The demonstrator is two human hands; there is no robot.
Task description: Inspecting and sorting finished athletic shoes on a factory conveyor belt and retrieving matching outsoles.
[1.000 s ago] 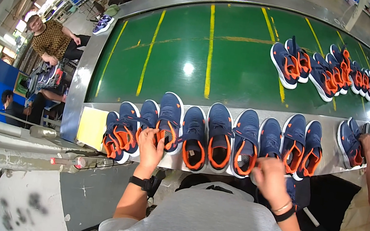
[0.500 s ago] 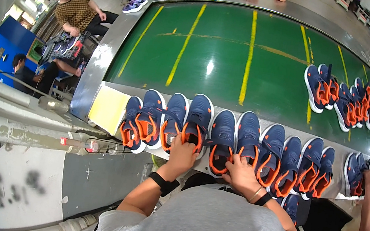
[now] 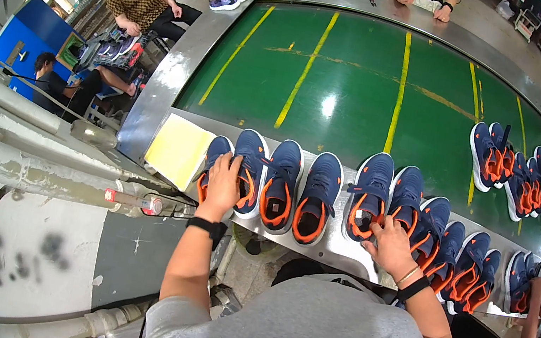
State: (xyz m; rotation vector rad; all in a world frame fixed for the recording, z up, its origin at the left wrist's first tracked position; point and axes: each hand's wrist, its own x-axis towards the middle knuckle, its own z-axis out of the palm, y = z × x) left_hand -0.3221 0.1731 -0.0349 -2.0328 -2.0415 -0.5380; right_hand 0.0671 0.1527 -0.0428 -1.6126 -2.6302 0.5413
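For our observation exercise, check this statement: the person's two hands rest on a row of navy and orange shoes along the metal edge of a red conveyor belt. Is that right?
Not quite: the conveyor belt is green with yellow lines, not red. The head view shows it. The left hand and right hand do rest on the row of navy and orange shoes along the metal edge.

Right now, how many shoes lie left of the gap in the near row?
4: two shoes under the left hand, two more just right of it.

Hands [image 3: 224, 183] on navy-orange shoes [image 3: 320, 195]
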